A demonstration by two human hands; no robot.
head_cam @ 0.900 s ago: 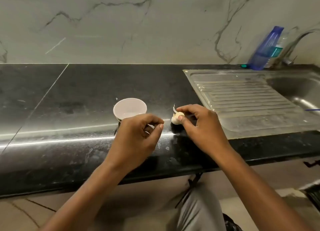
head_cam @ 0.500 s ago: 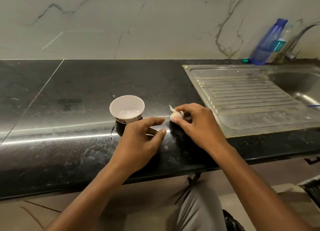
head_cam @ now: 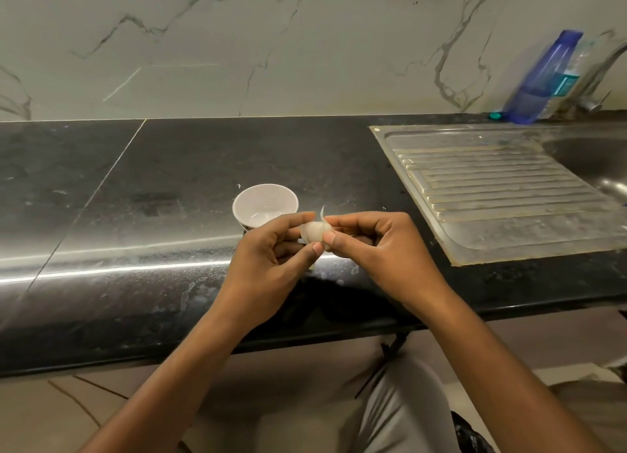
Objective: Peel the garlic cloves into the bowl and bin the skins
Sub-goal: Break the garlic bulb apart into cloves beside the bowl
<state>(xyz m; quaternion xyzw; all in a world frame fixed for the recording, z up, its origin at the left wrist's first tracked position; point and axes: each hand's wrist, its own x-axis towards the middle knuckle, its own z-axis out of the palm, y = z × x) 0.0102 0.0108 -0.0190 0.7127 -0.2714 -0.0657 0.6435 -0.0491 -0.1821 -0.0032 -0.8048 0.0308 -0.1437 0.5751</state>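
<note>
A white garlic bulb (head_cam: 315, 231) with a thin curl of skin sticking up from its top is held just above the black counter (head_cam: 169, 188). My left hand (head_cam: 268, 266) pinches it from the left with thumb and forefinger. My right hand (head_cam: 376, 249) pinches it from the right, thumb low and fingers over the top. Just behind my left hand stands a small white bowl (head_cam: 265, 202), which looks empty. No bin is in view.
A steel draining board (head_cam: 502, 194) and sink basin (head_cam: 597, 160) take up the counter's right side. A blue bottle (head_cam: 543, 79) leans on the marble wall by the tap. Small skin flakes (head_cam: 354, 270) lie on the counter near its front edge.
My left hand has come across to the garlic and taken hold of it. Both hands now hold the bulb together, slightly nearer me than before.
</note>
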